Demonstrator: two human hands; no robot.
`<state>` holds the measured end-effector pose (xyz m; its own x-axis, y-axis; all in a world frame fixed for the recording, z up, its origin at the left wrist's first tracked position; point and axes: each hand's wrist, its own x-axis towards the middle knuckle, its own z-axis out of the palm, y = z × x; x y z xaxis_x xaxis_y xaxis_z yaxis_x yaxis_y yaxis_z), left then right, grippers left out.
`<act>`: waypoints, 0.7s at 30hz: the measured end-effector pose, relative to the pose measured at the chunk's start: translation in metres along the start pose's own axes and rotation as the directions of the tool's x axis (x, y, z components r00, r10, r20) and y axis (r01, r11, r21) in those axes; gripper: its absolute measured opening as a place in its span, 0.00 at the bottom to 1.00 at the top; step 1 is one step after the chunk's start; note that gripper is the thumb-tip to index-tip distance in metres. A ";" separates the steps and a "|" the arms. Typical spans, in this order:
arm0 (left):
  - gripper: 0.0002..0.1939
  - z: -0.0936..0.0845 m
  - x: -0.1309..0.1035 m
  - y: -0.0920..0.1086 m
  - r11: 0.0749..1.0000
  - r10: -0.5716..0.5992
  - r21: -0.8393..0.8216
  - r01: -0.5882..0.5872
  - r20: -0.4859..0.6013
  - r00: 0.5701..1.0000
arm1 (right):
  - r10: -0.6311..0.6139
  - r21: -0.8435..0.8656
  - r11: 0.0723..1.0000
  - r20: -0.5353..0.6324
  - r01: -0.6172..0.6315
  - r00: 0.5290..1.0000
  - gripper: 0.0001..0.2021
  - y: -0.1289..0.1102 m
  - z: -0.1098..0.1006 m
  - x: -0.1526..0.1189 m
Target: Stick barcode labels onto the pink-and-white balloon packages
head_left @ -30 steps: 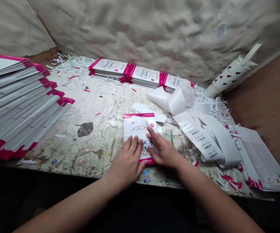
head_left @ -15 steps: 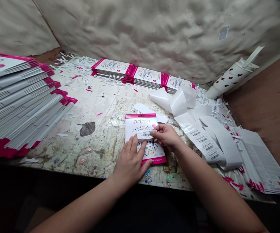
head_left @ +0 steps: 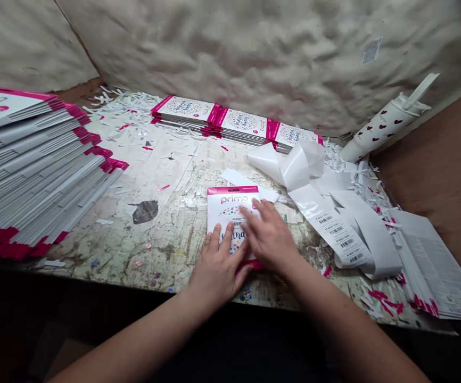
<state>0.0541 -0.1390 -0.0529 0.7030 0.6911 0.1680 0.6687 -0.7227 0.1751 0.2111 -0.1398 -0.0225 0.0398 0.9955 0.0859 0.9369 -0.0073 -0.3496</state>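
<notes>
A white and pink "prima" packet point(head_left: 233, 200) lies flat near the table's front edge. Across its middle is a white barcode label point(head_left: 237, 222), partly covered by fingers. My left hand point(head_left: 218, 263) rests on the packet's lower left part with its fingers spread. My right hand point(head_left: 272, 234) lies over the packet's right side, its fingers stretched out over the label's right end and slightly blurred. To the right, a curling strip of barcode labels point(head_left: 340, 234) spreads over the table.
Tall stacks of packets point(head_left: 34, 175) fill the left side. Lower piles point(head_left: 242, 123) line the back. A white cup with hearts point(head_left: 386, 127) leans at the back right. More packets point(head_left: 446, 260) lie at the far right, among paper scraps.
My right hand has let go of the label's right end and moved inward over it, fingers now extended. The label now lies against the packet. My left hand has barely moved.
</notes>
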 end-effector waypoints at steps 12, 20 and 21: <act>0.31 -0.019 0.009 -0.047 0.833 -0.418 -0.379 0.403 0.047 0.907 | 0.169 0.368 0.917 -0.010 -0.153 0.986 0.25 0.028 0.019 -0.033; 0.32 -0.091 0.030 -0.041 0.750 -0.245 -0.614 0.245 0.085 0.966 | 0.181 0.955 0.083 0.266 -0.284 0.947 0.20 0.011 -0.030 -0.013; 0.36 -0.094 0.032 -0.033 0.867 -0.247 -0.452 0.211 -0.023 0.969 | 0.210 0.965 0.057 0.238 -0.254 0.948 0.19 0.004 -0.031 -0.008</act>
<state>0.0319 -0.0921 0.0376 0.5100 0.8484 0.1416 0.6181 -0.4759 0.6257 0.2256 -0.1505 0.0046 0.1523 0.9650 -0.2137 -0.2921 -0.1626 -0.9425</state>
